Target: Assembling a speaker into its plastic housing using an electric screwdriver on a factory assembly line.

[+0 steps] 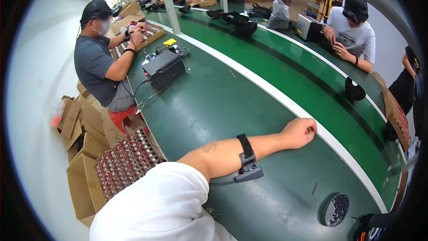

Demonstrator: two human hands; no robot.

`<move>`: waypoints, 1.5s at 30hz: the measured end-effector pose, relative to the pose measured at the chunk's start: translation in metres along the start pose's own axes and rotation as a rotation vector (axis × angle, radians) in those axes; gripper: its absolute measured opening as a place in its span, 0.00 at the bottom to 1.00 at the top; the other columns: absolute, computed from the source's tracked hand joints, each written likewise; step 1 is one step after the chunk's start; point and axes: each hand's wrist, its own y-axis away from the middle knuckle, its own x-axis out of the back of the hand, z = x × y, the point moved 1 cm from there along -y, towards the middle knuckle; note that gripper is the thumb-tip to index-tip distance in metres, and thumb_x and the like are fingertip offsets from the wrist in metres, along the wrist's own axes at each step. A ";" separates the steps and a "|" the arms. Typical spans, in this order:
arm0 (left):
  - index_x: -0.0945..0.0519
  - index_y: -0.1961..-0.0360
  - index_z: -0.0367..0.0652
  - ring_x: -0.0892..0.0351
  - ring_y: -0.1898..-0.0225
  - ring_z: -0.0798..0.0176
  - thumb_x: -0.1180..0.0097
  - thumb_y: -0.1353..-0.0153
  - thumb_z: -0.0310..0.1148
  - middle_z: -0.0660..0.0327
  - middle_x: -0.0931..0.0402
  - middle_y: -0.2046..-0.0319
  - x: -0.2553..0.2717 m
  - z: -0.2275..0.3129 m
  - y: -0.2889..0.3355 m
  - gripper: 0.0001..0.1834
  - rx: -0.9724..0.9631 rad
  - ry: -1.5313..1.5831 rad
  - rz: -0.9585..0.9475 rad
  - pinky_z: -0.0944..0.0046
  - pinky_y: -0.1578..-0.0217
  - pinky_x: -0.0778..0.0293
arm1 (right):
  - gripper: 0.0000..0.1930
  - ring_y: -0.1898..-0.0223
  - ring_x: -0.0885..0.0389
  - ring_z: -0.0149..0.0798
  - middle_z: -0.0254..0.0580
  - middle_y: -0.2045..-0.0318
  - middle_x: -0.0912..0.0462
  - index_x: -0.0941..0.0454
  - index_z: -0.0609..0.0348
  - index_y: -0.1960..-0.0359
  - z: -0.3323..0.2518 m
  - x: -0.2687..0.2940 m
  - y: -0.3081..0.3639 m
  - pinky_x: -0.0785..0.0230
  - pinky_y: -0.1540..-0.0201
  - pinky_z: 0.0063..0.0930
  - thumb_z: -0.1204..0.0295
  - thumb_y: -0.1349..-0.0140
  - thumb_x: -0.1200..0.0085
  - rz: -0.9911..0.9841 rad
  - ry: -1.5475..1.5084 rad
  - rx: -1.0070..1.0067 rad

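My left arm, in a white sleeve, reaches across the green table. A black strap with a small black device is fastened round the forearm. My left hand is closed near the white edge strip of the belt. A tiny dark bit shows at its fingertips, too small to name. My right hand is not in view. Nearer to me, a round dish holds many small dark parts. Beside it, at the lower edge, lies part of a black and orange tool with a thin tip.
A green conveyor belt curves past the table. On the left, a cardboard box holds rows of red and silver parts. A black box-shaped device with cables stands farther up. Co-workers sit at left and across the belt.
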 end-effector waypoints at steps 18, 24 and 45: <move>0.20 0.64 0.37 0.24 0.72 0.70 0.42 0.42 0.26 0.62 0.21 0.75 0.006 -0.003 0.003 0.06 -0.019 -0.009 0.039 0.67 0.68 0.25 | 0.10 0.74 0.21 0.34 0.37 0.80 0.22 0.25 0.54 0.81 0.006 -0.010 0.042 0.29 0.71 0.32 0.70 0.42 0.49 0.092 0.155 -0.072; 0.20 0.64 0.37 0.24 0.72 0.73 0.42 0.42 0.26 0.63 0.21 0.75 -0.006 -0.008 0.001 0.06 -0.005 0.070 -0.017 0.68 0.68 0.26 | 0.10 0.74 0.21 0.35 0.38 0.79 0.21 0.25 0.55 0.81 -0.018 -0.022 0.051 0.29 0.72 0.32 0.69 0.42 0.48 0.129 0.305 -0.153; 0.20 0.61 0.36 0.25 0.68 0.74 0.42 0.40 0.25 0.66 0.21 0.69 0.010 -0.012 -0.005 0.06 0.007 -0.020 -0.078 0.71 0.63 0.27 | 0.11 0.75 0.21 0.37 0.40 0.78 0.20 0.24 0.58 0.82 -0.147 -0.075 0.032 0.30 0.72 0.30 0.69 0.44 0.46 0.147 0.820 -0.729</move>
